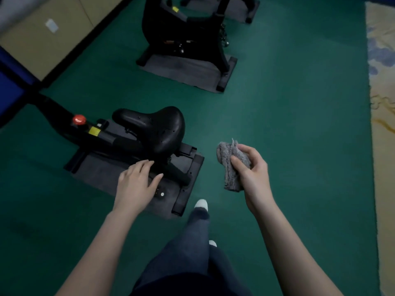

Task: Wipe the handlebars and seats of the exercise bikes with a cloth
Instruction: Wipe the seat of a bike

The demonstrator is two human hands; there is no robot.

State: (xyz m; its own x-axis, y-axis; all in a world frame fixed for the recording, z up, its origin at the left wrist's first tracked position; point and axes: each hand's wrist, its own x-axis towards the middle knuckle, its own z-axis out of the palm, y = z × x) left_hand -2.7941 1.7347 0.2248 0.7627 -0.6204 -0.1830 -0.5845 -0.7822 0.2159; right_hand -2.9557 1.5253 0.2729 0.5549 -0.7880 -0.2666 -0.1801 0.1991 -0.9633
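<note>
**Green floor, dim room**

A dark green floor fills nearly the whole view, matte and evenly coloured under low, soft light. At three o'clock a pale cream rug with blue and yellow patterning runs along the right edge, its border straight against the green. At ten to eleven o'clock stand tan cabinets, one front bearing a small pale label. A black strip runs diagonally along their base, and a blue panel sits at nine o'clock.
</note>
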